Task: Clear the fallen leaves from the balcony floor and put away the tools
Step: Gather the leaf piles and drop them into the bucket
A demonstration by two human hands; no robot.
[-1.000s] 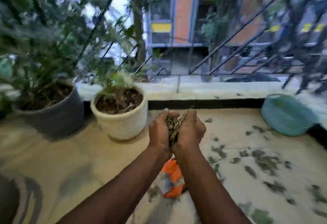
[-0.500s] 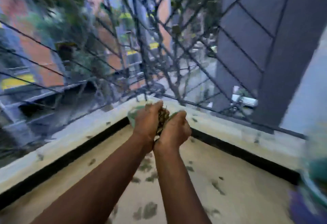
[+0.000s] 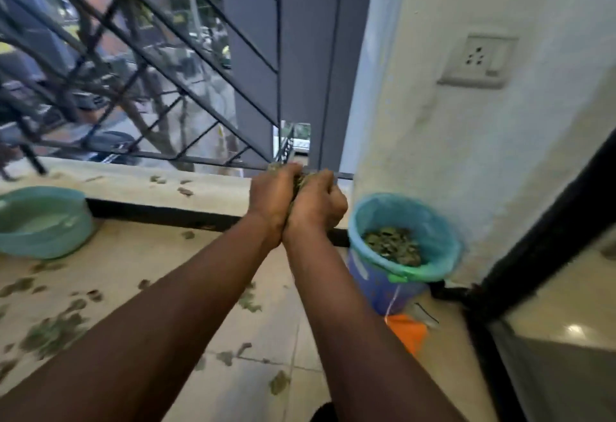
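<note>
My left hand (image 3: 271, 198) and right hand (image 3: 316, 203) are pressed side by side, fingers curled in. Together they grip a handful (image 3: 299, 181) of dry leaves in the seam between the palms. The handful sits up in front of the ledge (image 3: 206, 188), and only its top edge shows, so I cannot tell how much I hold.

The bin (image 3: 376, 285) stands to the right of my hands and lower, against the wall (image 3: 466, 155). My right hand is nearer to it, close beside its left rim but not over the mouth. The bin is upright, its long axis vertical and its mouth facing up, with a pile (image 3: 393, 245) of leaves already inside. I judge the next move is a short carry right and down. The handful runs along the seam, pointing away from me. More leaves (image 3: 53, 331) still lie on the floor (image 3: 166, 255) to my left.
</note>
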